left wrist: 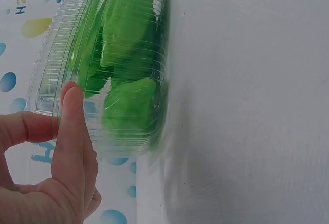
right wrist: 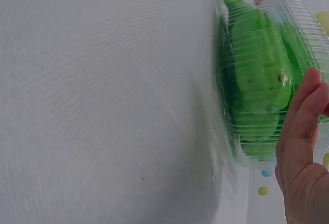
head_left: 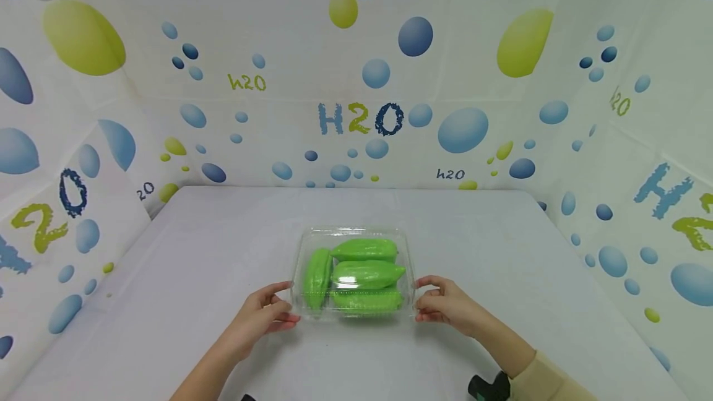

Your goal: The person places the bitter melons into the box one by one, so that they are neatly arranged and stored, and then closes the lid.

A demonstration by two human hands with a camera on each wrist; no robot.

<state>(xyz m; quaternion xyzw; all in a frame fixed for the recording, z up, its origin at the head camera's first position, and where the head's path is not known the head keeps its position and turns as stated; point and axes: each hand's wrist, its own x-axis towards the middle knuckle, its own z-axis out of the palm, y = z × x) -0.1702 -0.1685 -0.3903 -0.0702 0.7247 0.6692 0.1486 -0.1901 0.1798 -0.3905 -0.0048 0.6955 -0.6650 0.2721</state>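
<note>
Nearest the camera: a beige sleeve cuff (head_left: 548, 373) w/ a dark wrist-mounted device (head_left: 489, 387) at the bottom right of the head view. Just ahead, both bare hands flank a clear ribbed plastic clamshell box (head_left: 409, 252), lid closed, on the pale grey-white tabletop (head_left: 195, 252).

Left hand (head_left: 262, 317) grips the box's near-left corner: fingers curled at the rim, thumb on the near edge. In the left wrist view the thumb (left wrist: 69, 126) lies pressed along the box's rim, forefinger behind it, so the rim sits pinched between them. Right hand (head_left: 448, 303) mirrors this at the near-right corner, fingers bent round the edge; in the right wrist view its thumb (right wrist: 303, 111) rests against the ribbed side wall. Both hands only partly closed, holding nothing but the box.

The box sits flat on the table, roughly centre, a bit toward the near edge. Walls are transparent w/ fine horizontal ribs, corners rounded, some glare on the lid. Inside are approx. four bright green elongated ridged fruits (head_left: 364, 274), glossy, packed tight: three lying crosswise, stacked near to far, one lengthwise along the left side. They fill most of the box.

Beyond: white backdrop w/ blue and yellow-green bubbles and "H2O" lettering (head_left: 361, 119) on back and side walls.
</note>
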